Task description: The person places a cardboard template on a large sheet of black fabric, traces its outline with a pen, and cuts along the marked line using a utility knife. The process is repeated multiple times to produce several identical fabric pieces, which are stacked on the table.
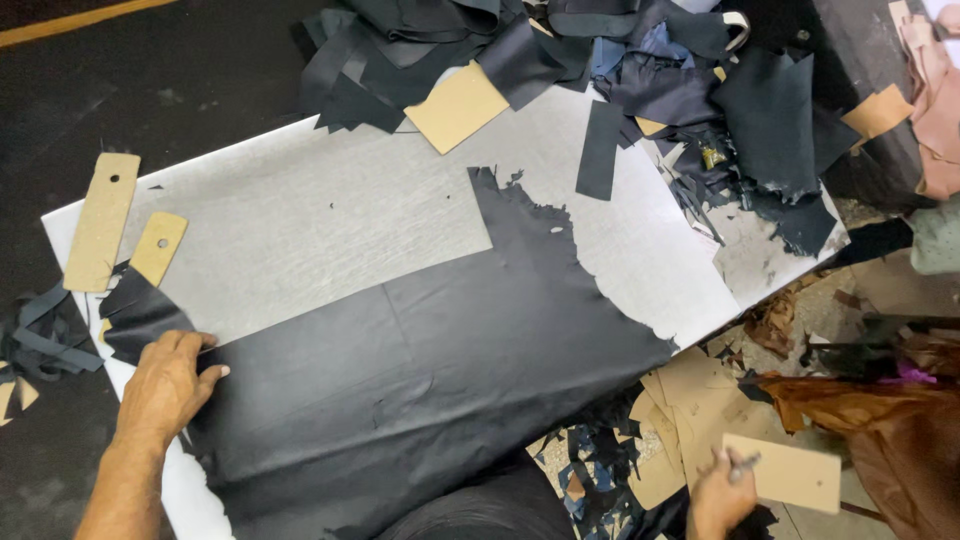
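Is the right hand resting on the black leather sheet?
No, the right hand holds a tan cardboard template off the board's edge, apart from the sheet.

No packages, labels, signs or screens show anywhere in this view. Nothing on the work surface or the floor around it carries a printed face, a wrapper or a display, so nothing of that kind can be placed left, right, near or far.
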